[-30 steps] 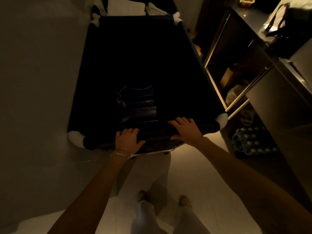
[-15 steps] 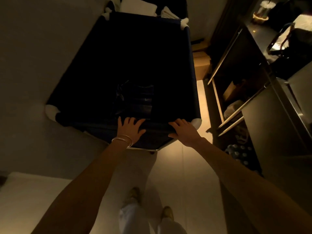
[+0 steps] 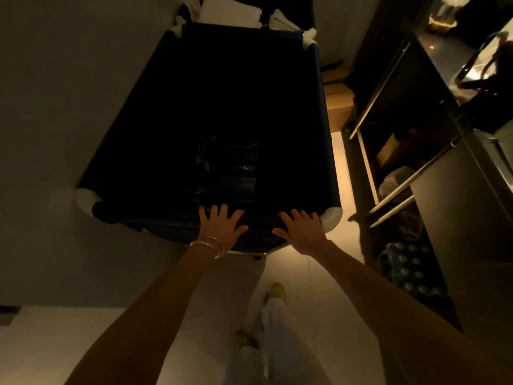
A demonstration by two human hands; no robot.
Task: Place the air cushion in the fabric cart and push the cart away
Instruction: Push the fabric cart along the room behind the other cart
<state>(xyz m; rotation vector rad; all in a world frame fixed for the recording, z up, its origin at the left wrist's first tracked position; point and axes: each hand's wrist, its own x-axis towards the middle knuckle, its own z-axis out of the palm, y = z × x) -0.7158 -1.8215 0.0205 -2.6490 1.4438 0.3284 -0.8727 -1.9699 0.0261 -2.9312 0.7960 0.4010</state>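
Air cushion, dark and folded point(image 3: 227, 169), lies at the bottom of the deep navy fabric cart point(image 3: 323, 129), so pushing is the step in hand. Left hand point(image 3: 220, 226) and right hand point(image 3: 301, 227) press flat, fingers spread, on the near rim. Next: steer it straight, clear of the right-hand shelves point(image 3: 394, 195).

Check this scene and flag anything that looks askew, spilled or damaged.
Nothing stands out. The air cushion lies inside the fabric cart, and the left hand and right hand rest open and flat on its near rim. Dim light hides finer detail.
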